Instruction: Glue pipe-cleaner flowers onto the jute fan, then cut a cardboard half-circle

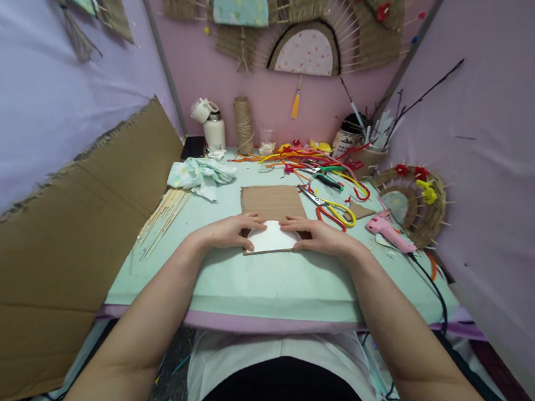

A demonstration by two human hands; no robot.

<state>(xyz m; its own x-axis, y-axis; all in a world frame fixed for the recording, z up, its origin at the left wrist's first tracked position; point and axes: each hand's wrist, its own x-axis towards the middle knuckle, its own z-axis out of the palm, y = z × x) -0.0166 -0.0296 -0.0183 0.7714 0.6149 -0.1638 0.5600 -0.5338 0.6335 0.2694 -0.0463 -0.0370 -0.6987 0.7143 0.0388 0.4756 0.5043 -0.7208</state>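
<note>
A white half-round paper piece [273, 237] lies flat on a brown cardboard piece [271, 199], its straight edge along the cardboard's near edge. My left hand [233, 231] rests on the paper's left side, fingers stretched out and thumb near the lower left corner. On the opposite side my right hand [316, 233] touches the paper in the same way, with its fingers spread. Neither hand grips anything. Just beyond my right hand lie scissors with yellow and red handles [340, 212].
A pink glue gun [390, 232] lies at the right, its cord over the table edge. Bamboo sticks [166, 219] and crumpled cloth [202, 175] are at the left. Coloured pipe cleaners [286, 154] and green-handled pliers [328, 182] lie behind. A large cardboard sheet [72, 244] leans on the left.
</note>
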